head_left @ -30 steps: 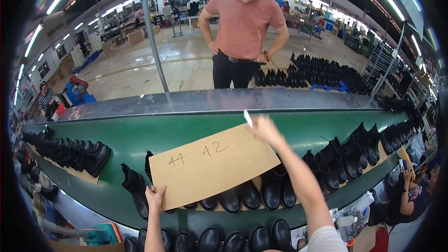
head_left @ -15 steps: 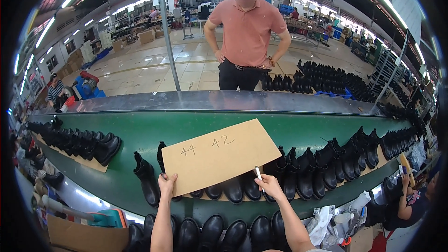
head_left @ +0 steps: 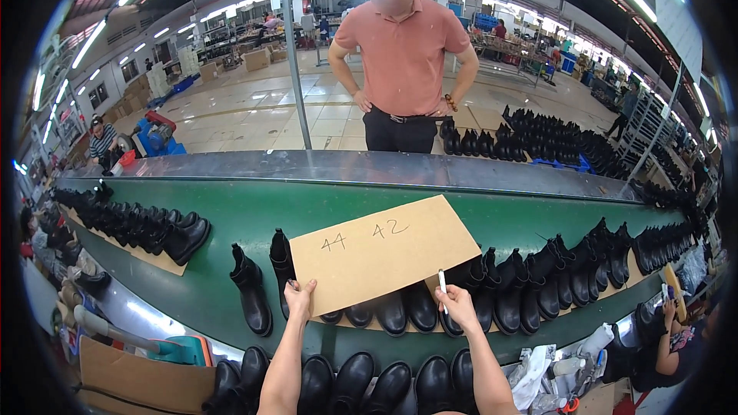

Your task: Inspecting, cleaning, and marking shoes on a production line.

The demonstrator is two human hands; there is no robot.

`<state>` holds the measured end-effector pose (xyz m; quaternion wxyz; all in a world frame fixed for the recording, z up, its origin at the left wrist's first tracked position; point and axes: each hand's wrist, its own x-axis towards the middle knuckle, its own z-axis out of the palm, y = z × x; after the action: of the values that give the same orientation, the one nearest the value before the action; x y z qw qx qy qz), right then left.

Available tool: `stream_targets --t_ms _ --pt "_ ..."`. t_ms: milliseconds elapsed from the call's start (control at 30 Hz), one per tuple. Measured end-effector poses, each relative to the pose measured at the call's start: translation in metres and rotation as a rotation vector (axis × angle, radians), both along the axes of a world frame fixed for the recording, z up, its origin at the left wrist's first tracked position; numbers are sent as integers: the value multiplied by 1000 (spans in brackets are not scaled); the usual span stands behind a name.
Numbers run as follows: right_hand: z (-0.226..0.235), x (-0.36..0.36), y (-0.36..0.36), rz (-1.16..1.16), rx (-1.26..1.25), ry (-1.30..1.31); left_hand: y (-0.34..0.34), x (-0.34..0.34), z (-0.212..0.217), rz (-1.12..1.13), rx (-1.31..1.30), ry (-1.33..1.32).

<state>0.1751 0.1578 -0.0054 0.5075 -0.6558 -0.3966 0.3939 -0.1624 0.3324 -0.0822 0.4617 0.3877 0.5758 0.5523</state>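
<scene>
We hold a brown card (head_left: 384,253) flat above the green belt (head_left: 231,215), over the row of black boots (head_left: 430,307) standing there. Our left hand (head_left: 298,299) pinches the card's near left corner, thumb on top, fingers closed on the edge. Our right hand (head_left: 458,306) sits at the card's near right edge, closed around a white pen (head_left: 443,287) that stands nearly upright, its upper end just reaching the card's lower edge; whether this hand also touches the card we cannot tell. The card is tilted, right end raised toward the far side; handwritten marks show on its upper face. A single boot (head_left: 252,290) stands just left of the card, apart from it. Further left, a second group of boots (head_left: 138,224) rests on a cardboard sheet (head_left: 154,258) on the belt. More boots (head_left: 369,381) line up along the near edge below our forearms. To the right the row continues along the curve of the belt. Across the belt a person in a salmon shirt (head_left: 403,54) stands with hands on hips. Behind, on the floor, another batch of boots (head_left: 538,138) is laid out.
</scene>
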Motion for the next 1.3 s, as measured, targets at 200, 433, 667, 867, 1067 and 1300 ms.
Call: stream_targets --t_ms 200,433,667,867,1067,1300 --pt "59 13 17 -61 121 346 -2 -12 17 -89 -54 -288" --pt "114 55 98 -148 568 560 26 59 39 -197 44 -63" --pt "96 69 159 -175 399 289 48 85 24 -185 6 365" --pt "-1 50 126 -104 263 176 51 89 45 -252 -18 343" --pt "-18 36 130 -188 221 2 48 82 34 -242 -45 441" --pt "-30 42 127 -228 217 -278 47 84 38 -226 -35 391"
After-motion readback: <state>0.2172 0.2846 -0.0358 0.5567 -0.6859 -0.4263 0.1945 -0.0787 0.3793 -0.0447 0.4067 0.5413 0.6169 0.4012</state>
